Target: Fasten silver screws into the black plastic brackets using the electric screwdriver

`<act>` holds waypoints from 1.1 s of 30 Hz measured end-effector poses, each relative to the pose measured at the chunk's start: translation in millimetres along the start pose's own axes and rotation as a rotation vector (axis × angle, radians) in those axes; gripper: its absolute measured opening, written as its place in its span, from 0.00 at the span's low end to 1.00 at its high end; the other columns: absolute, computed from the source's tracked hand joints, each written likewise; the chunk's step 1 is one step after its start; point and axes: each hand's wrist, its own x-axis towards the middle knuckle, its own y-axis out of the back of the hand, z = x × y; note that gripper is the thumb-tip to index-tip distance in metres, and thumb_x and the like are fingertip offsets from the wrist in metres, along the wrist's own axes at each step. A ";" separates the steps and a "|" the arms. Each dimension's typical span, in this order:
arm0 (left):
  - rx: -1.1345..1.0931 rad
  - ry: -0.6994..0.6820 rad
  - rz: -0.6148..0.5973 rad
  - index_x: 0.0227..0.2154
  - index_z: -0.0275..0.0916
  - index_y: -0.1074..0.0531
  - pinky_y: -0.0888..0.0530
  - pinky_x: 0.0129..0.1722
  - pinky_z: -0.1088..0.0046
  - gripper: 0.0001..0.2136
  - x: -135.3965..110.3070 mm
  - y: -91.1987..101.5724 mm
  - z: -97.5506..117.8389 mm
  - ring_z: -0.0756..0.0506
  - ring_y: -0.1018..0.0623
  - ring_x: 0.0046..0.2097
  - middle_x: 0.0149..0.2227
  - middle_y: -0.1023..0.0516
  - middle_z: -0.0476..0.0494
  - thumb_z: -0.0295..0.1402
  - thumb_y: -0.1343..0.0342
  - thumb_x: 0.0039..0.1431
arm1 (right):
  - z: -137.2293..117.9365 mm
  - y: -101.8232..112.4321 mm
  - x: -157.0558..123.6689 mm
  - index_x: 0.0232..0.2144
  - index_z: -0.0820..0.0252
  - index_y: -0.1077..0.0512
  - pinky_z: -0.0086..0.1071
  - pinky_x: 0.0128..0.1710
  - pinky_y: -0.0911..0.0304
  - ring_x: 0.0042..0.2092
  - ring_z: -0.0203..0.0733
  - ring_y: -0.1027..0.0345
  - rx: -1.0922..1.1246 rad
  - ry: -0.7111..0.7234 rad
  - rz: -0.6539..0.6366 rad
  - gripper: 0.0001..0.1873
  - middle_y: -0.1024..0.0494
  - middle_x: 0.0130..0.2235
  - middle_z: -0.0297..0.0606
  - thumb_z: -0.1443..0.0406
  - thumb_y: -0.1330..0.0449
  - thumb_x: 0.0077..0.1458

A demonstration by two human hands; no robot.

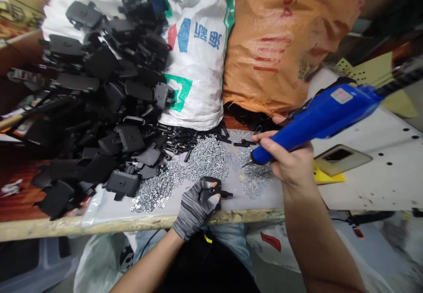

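My left hand (194,207), in a grey knit glove, is closed around a small black plastic part (211,189) near the table's front edge. My bare right hand (287,158) grips a blue electric screwdriver (324,114), its tip pointing down and left over a scatter of small silver screws (254,176). A larger heap of silver screws (205,156) lies just behind the left hand.
A big pile of black plastic parts (99,99) covers the table's left side. Behind stand a white woven sack (194,50) and an orange sack (280,37). A white perforated board (373,174) lies at right, with a yellow piece (325,177) on it. The wooden table edge (99,227) runs along the front.
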 end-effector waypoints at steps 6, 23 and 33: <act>-0.005 0.002 -0.015 0.42 0.38 0.23 0.25 0.53 0.63 0.12 1.0 0.9 5.6 0.42 0.19 0.47 0.47 0.18 0.41 0.36 0.37 0.56 | -18.0 -42.2 -54.5 0.52 0.51 0.36 0.40 0.33 0.25 0.28 0.39 0.27 0.215 -0.012 -0.164 0.22 0.27 0.29 0.27 0.61 0.34 0.57; -0.051 0.038 0.004 0.40 0.38 0.22 0.22 0.46 0.66 0.12 0.2 0.2 2.4 0.43 0.19 0.43 0.43 0.17 0.42 0.36 0.35 0.53 | -20.3 -59.8 -71.6 0.50 0.51 0.39 0.38 0.28 0.26 0.25 0.38 0.29 0.265 -0.105 -0.139 0.24 0.29 0.27 0.25 0.60 0.34 0.55; 0.106 0.074 -0.055 0.43 0.36 0.22 0.22 0.44 0.68 0.12 4.3 1.7 -5.5 0.43 0.18 0.43 0.42 0.16 0.41 0.35 0.37 0.57 | 3.8 -56.5 -74.0 0.46 0.49 0.40 0.37 0.30 0.29 0.25 0.38 0.30 0.295 -0.093 -0.345 0.23 0.28 0.26 0.23 0.62 0.32 0.53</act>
